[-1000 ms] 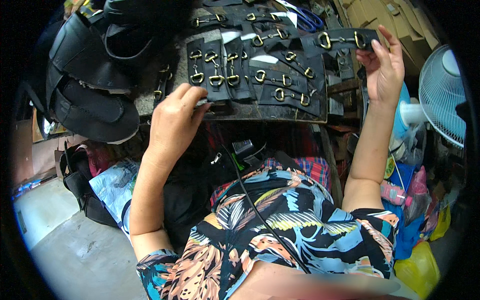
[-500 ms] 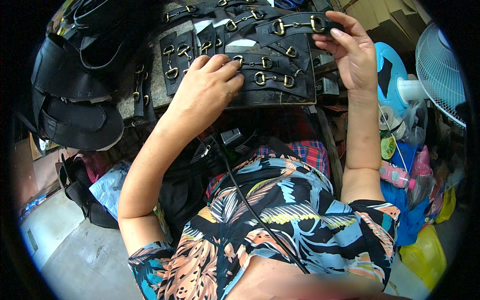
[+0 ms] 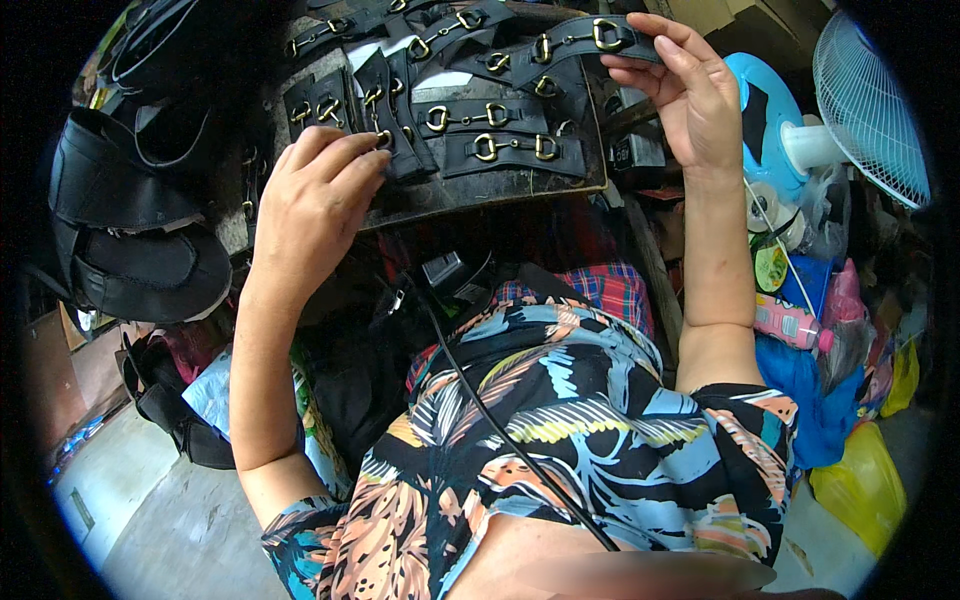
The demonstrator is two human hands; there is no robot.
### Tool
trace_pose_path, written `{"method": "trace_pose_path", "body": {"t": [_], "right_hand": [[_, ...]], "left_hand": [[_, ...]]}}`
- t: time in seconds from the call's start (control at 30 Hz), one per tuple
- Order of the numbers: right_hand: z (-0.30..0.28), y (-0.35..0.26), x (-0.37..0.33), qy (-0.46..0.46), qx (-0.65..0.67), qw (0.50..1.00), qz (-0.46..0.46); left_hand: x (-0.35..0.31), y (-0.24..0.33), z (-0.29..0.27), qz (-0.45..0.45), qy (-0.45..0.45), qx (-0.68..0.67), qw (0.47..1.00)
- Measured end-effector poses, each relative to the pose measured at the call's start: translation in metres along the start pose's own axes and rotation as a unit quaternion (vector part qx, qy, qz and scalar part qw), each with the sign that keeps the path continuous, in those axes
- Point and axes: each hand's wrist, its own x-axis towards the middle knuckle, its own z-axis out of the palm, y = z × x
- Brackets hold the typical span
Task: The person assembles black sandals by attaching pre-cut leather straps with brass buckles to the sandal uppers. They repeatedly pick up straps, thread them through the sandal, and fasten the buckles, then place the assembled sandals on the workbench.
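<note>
My right hand pinches the right end of a black leather strap between thumb and fingers. Brass-coloured horsebit hardware runs along the strap, which slants over other straps at the far right of the work board. My left hand is palm down at the board's left part, fingers bent but apart. Its fingertips reach the lower end of an upright strap; whether they touch it is unclear. Right of that hand lie two horizontal horsebit straps, one above the other. Several similar straps lie farther back.
Black shoe uppers are stacked left of the board. A blue and white fan stands at the right, above bags and a pink bottle. A black cable runs down over my patterned shirt.
My left hand has moved left and nearer, off the horizontal straps, uncovering the upright ones. My right hand keeps its hold on the strap. The whole view has shifted slightly.
</note>
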Motion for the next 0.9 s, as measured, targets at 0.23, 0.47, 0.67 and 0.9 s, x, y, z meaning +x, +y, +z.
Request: {"method": "trace_pose_path", "body": {"t": [0.23, 0.47, 0.67, 0.9], "right_hand": [[0.013, -0.001, 0.003, -0.034, -0.041, 0.999, -0.007], [0.023, 0.006, -0.023, -0.020, -0.046, 0.992, 0.112], [0.041, 0.003, -0.011, -0.015, -0.001, 0.996, 0.082], [0.026, 0.009, 0.016, 0.024, 0.009, 1.000, 0.012]], "left_hand": [[-0.006, -0.002, 0.007, 0.003, 0.032, 0.000, 0.999], [-0.008, -0.007, 0.014, 0.005, 0.038, -0.010, 0.999], [-0.013, -0.012, 0.011, -0.006, 0.066, -0.016, 0.998], [-0.015, -0.018, 0.020, -0.007, 0.102, 0.007, 0.995]]}}
